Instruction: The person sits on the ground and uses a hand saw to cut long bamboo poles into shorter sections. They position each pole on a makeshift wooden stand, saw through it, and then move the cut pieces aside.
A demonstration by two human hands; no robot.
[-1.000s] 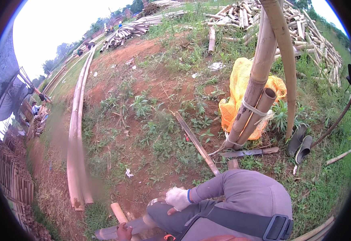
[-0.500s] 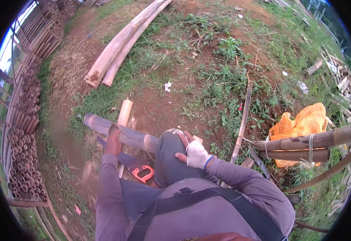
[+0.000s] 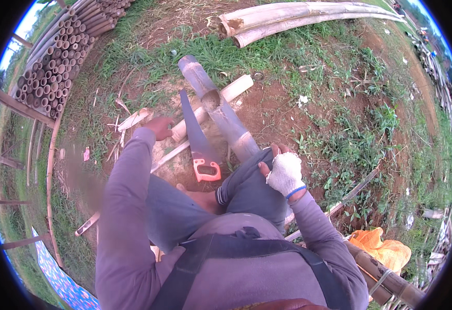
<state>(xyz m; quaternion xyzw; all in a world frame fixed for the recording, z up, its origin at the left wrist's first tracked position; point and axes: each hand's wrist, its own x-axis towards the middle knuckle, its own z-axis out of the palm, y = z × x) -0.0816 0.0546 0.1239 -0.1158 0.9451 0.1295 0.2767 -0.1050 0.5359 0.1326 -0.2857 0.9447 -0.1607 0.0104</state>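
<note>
A thick grey bamboo pole (image 3: 232,128) lies slanted in front of me, its near end against my bent knee. Partway along it is a cut notch (image 3: 211,100). Under it crosses a pale, peeled bamboo piece (image 3: 236,88). My bare left hand (image 3: 159,128) hovers to the left of that piece, empty, fingers extended. Between this hand and the pole lies a handsaw (image 3: 197,134) with an orange handle (image 3: 207,170), blade pointing away from me. My right hand (image 3: 284,173), in a white fingertipless glove, rests over my knee with thumb and fingers apart.
Two long bamboo poles (image 3: 288,18) lie on the grass ahead. Cut bamboo is stacked (image 3: 50,77) at the far left. At the lower right are tied bamboo poles (image 3: 386,276) and an orange mesh sack (image 3: 381,248). A split husk (image 3: 134,119) lies beyond my left hand.
My left hand has let go of the bamboo pole at its notch and moved off to the left. My view has turned left. The right hand stays on the knee.
</note>
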